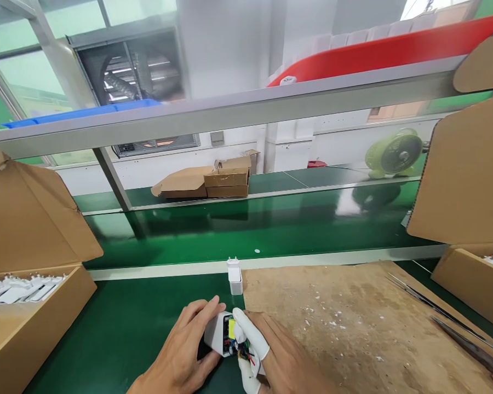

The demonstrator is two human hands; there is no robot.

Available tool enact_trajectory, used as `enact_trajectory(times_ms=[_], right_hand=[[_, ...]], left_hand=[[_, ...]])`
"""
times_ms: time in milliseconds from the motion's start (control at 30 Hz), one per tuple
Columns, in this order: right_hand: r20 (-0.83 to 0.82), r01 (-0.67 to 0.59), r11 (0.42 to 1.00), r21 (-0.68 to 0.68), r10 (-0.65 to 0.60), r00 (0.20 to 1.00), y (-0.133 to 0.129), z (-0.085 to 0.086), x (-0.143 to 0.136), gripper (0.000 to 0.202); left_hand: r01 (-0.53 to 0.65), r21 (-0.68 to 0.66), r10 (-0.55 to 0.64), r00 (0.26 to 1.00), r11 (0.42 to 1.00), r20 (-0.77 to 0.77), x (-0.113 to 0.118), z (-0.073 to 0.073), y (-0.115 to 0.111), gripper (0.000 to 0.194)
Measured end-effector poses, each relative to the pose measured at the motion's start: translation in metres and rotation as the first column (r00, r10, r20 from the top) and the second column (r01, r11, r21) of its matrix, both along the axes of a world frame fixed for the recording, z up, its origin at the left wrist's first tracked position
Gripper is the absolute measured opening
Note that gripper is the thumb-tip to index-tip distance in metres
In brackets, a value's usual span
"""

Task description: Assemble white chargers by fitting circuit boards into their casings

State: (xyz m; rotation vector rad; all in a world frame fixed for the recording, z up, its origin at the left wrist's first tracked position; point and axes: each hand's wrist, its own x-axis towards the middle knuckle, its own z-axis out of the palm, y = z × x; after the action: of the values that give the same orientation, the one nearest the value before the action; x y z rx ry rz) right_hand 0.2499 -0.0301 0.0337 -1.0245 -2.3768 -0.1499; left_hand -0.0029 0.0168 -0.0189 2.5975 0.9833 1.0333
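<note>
My left hand [184,350] is closed around a white plastic charger housing [214,335], tilted above the green bench. At its open end a circuit board [231,330] with a yellow-wrapped part and small components shows. White finger cots cover the thumb and forefinger of my right hand [290,355]. Those fingers pinch the board and a white piece beside it, with a bit of red wire showing; the fingers partly hide how these join. Just beyond both hands stands another white plug adapter [235,279], its pins pointing away.
A worn brown board [324,323] with white crumbs lies to the right, carrying tweezers [435,309] and red-handled cutters [468,345]. Open cardboard boxes of white parts stand left [45,334] and right [472,284]. A green conveyor belt [205,238] runs behind, under a metal shelf [230,117].
</note>
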Motion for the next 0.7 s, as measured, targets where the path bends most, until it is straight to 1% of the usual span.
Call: enact_trajectory(times_ms=[100, 200, 267, 333, 400, 567, 700], right_hand=[[0.005, 0.0, 1.0, -0.029, 0.0, 1.0, -0.001, -0.002, 0.0, 0.059], [-0.067, -0.048, 0.998, -0.048, 0.044, 0.997, 0.003, -0.016, 0.002, 0.046], [-0.093, -0.082, 0.995, -0.059, 0.076, 0.993, 0.005, -0.026, 0.003, 0.043], [-0.101, -0.104, 0.992, -0.078, 0.096, 0.99, 0.006, -0.031, 0.004, 0.042], [-0.102, -0.111, 0.99, -0.089, 0.102, 0.99, 0.007, -0.032, 0.004, 0.043], [-0.064, -0.095, 0.987, -0.132, 0.087, 0.994, 0.005, -0.025, 0.005, 0.042], [-0.036, -0.081, 0.98, -0.183, 0.075, 0.997, 0.005, -0.023, 0.004, 0.04]], left_hand=[[0.006, 0.003, -0.006, 1.0, 1.0, 0.004, -0.001, 0.001, -0.001, 0.092], [0.014, -0.04, -0.013, 1.0, 0.999, 0.017, -0.003, -0.001, -0.001, 0.089], [0.017, -0.084, -0.015, 1.0, 0.996, 0.024, -0.004, -0.004, -0.001, 0.09], [0.013, -0.125, -0.01, 1.0, 0.992, 0.024, -0.005, -0.005, -0.001, 0.091], [0.011, -0.137, -0.007, 1.0, 0.991, 0.026, -0.005, -0.005, -0.002, 0.09], [0.025, -0.091, -0.022, 0.999, 0.996, 0.03, -0.003, 0.001, -0.004, 0.087], [0.028, -0.107, -0.023, 0.999, 0.994, 0.042, -0.003, 0.0, -0.003, 0.086]])
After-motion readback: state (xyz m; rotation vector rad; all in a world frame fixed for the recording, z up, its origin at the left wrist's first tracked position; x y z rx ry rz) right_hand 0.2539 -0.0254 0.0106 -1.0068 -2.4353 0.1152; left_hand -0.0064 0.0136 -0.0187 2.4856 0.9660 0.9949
